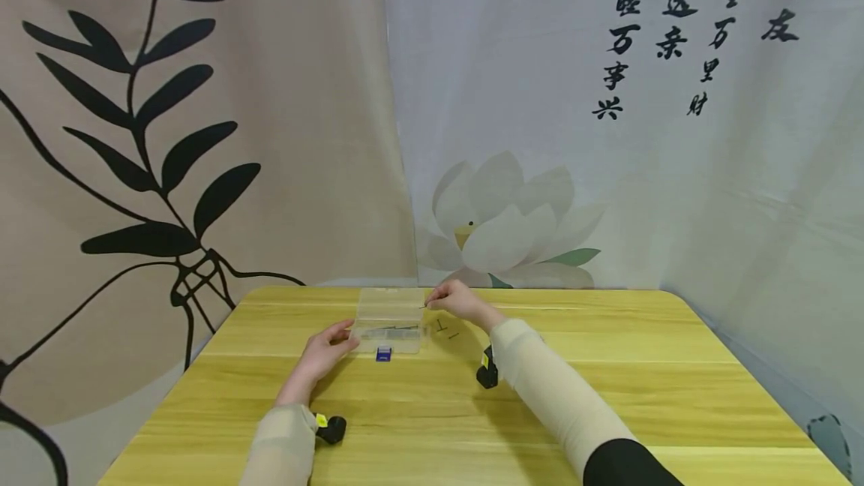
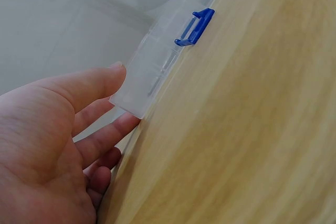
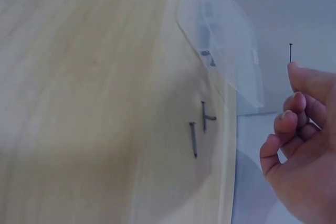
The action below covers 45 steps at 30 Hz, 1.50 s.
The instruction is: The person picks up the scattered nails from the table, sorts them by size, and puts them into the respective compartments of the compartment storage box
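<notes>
A clear plastic compartment box (image 1: 405, 346) lies on the table with its lid (image 1: 390, 304) tipped open toward the back. Several dark nails (image 1: 398, 328) show inside it. My left hand (image 1: 325, 355) holds the box's left end, thumb against its near corner and fingers at the side. To the right of the box, my right hand (image 1: 460, 301) pinches one thin nail (image 3: 290, 52) between thumb and forefinger, head upward in the right wrist view. Below that hand, a nail (image 3: 193, 140) lies on the table beside two crossed nails (image 3: 203, 116).
The wooden table (image 1: 418, 426) has its far edge just behind the box, against a printed cloth backdrop (image 1: 324, 133). A blue latch (image 1: 383, 354) hangs from the box's front. Black wrist cameras (image 1: 487, 370) sit on both sleeves.
</notes>
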Tool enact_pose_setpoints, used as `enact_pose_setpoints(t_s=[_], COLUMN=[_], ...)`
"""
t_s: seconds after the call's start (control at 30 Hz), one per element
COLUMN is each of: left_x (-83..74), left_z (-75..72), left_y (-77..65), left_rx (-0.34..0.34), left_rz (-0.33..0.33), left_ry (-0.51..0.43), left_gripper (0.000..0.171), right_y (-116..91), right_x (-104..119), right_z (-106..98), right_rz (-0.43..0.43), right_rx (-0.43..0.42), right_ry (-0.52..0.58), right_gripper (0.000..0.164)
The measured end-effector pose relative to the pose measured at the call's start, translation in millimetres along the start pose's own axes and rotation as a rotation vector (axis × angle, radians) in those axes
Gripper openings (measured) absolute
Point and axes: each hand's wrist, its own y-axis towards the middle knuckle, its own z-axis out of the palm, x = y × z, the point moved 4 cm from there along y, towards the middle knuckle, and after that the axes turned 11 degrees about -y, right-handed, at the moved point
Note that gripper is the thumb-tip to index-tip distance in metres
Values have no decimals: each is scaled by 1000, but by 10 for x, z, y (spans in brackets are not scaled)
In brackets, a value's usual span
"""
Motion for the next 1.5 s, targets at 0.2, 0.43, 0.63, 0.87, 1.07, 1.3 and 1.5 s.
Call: enact_pose_setpoints(t_s=[0.2,0.43,0.63,0.87,1.07,1.3,1.5], left_x=[-7,-14,-13,-9,-11,-9,-7], left_z=[-8,-14,-5,-7,-10,-10,-16], left_y=[4,-10,-24,-25,-17,-7,-3], left_rx=[2,1,8,8,6,5,2], left_rz=[-1,6,-5,-15,-12,-7,-10], left_ry=[12,8,-4,-2,5,14,19], left_gripper=[54,54,54,55,54,54,54], right_y=[-25,12,28,38,51,66,55], right_x=[68,76,65,63,38,18,28], right_z=[112,239,326,392,461,499,500], right_rz=[-36,-28,-17,-36,-26,-38,-48], right_rx=[36,45,57,57,91,84,73], right_ry=[15,-17,-58,-84,-77,-122,-127], right_gripper=[19,15,12,11,10,7,6])
